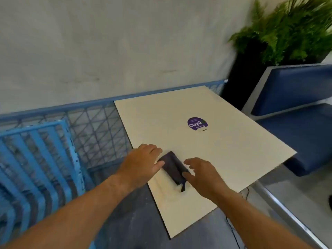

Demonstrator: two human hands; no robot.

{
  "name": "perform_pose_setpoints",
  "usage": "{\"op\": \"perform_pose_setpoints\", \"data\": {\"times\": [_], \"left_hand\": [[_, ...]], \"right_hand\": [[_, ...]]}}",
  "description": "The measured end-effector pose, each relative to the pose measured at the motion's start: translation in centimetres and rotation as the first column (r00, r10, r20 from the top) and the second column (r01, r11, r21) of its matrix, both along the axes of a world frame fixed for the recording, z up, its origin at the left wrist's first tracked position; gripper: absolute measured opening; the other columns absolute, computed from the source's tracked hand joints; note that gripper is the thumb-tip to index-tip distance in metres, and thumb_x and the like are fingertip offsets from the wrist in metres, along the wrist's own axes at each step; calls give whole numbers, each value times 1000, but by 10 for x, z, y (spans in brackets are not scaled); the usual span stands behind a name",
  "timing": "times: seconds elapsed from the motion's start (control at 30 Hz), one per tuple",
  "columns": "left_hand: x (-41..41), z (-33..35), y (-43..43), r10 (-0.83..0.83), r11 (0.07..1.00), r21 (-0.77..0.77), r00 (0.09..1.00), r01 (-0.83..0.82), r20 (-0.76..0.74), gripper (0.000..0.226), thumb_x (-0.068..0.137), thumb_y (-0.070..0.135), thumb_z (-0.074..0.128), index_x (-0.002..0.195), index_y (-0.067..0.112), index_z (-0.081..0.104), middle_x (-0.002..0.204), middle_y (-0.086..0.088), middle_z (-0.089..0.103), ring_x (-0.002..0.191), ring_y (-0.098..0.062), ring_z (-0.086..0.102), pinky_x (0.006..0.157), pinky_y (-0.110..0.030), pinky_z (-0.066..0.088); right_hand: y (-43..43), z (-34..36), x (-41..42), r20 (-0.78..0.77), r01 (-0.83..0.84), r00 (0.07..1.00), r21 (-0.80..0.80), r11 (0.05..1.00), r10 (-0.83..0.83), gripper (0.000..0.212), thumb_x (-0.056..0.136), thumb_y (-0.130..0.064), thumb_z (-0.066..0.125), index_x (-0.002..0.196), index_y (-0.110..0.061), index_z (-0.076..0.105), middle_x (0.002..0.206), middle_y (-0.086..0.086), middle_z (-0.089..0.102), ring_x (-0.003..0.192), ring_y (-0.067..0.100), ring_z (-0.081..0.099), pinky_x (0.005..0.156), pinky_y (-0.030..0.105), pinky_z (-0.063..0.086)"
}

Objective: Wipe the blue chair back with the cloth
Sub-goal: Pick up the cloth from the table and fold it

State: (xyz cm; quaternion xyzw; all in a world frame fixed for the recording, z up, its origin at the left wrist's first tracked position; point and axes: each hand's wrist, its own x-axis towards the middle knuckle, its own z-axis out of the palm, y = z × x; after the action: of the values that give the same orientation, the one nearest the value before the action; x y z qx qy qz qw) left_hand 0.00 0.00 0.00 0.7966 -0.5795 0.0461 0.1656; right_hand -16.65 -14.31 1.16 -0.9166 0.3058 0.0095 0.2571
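Observation:
A dark folded cloth [173, 167] lies on the cream table [224, 150] near its left front corner. My left hand [142, 162] rests at the cloth's left end, thumb touching its edge, fingers fairly straight. My right hand [201, 174] hovers at the cloth's right side, fingers loosely spread and bent, thumb against the cloth's lower end. Neither hand plainly grips it. The blue slatted chair back [36, 159] stands at the left, below and beside the table.
A round purple sticker [197, 124] sits mid-table. A blue mesh fence [93, 123] runs along the grey wall behind. A navy padded bench [296, 112] is at the right, with a black planter and fern [280, 31] behind it. A thin cable [233, 229] hangs under the table's edge.

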Motion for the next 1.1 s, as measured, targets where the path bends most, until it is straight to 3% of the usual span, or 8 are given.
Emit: {"op": "perform_pose_setpoints", "data": {"times": [0.1, 0.3, 0.43, 0.57, 0.7, 0.93, 1.1], "left_hand": [[18, -23, -27, -49, 998, 38, 998, 50, -35, 41, 93, 44, 42, 120, 17, 57, 114, 0, 62, 103, -23, 56, 80, -37, 49], [36, -65, -75, -144, 943, 302, 989, 144, -20, 30, 99, 32, 38, 121, 17, 52, 121, -3, 56, 108, -24, 49, 89, -38, 44], [43, -83, -96, -190, 896, 393, 979, 205, -77, 24, 94, 13, 46, 116, 13, 56, 121, -7, 56, 110, -26, 48, 90, -37, 43], [47, -98, -109, -144, 855, 471, 971, 219, -190, 27, 91, 5, 46, 117, 8, 54, 123, -11, 52, 112, -29, 48, 89, -38, 44], [54, -110, -119, -22, 872, 463, 957, 159, -288, 29, 91, 6, 44, 118, 8, 53, 124, -13, 50, 110, -32, 49, 86, -39, 45], [50, -116, -130, -32, 888, 437, 969, 141, -247, 29, 98, 22, 32, 120, 12, 49, 119, -11, 50, 105, -30, 52, 78, -36, 41], [56, -108, -125, -115, 876, 444, 976, 187, -185, 27, 94, 2, 42, 120, 1, 48, 122, -19, 49, 110, -34, 49, 83, -39, 44]], "right_hand": [[-9, -26, 28, -66, 8, 998, -16, 1000, -9, 38, 95, -32, 59, 131, -20, 55, 129, 0, 59, 110, 19, 58, 89, 27, 48], [-20, -80, 67, -192, 110, 976, 4, 994, -107, 31, 95, -29, 56, 125, -19, 57, 121, 2, 63, 103, 21, 61, 80, 25, 46], [-17, -112, 80, -211, 178, 962, 8, 984, -173, 29, 94, -24, 53, 123, -24, 54, 126, -2, 60, 104, 16, 57, 90, 27, 49], [-12, -128, 89, -250, 114, 959, -95, 989, -134, 31, 94, -22, 54, 125, -21, 53, 126, -1, 59, 111, 18, 55, 92, 31, 50], [-16, -129, 95, -316, 43, 944, -172, 984, -96, 35, 95, -16, 53, 129, -18, 48, 125, 2, 55, 109, 20, 53, 86, 31, 49], [-28, -131, 110, -370, 17, 924, -211, 977, -95, 35, 99, -16, 50, 133, -16, 48, 125, 7, 54, 105, 23, 54, 84, 32, 52], [-33, -125, 114, -338, 47, 934, -203, 978, -115, 27, 100, -22, 46, 126, -17, 50, 118, 4, 57, 97, 20, 57, 81, 29, 52]]}}
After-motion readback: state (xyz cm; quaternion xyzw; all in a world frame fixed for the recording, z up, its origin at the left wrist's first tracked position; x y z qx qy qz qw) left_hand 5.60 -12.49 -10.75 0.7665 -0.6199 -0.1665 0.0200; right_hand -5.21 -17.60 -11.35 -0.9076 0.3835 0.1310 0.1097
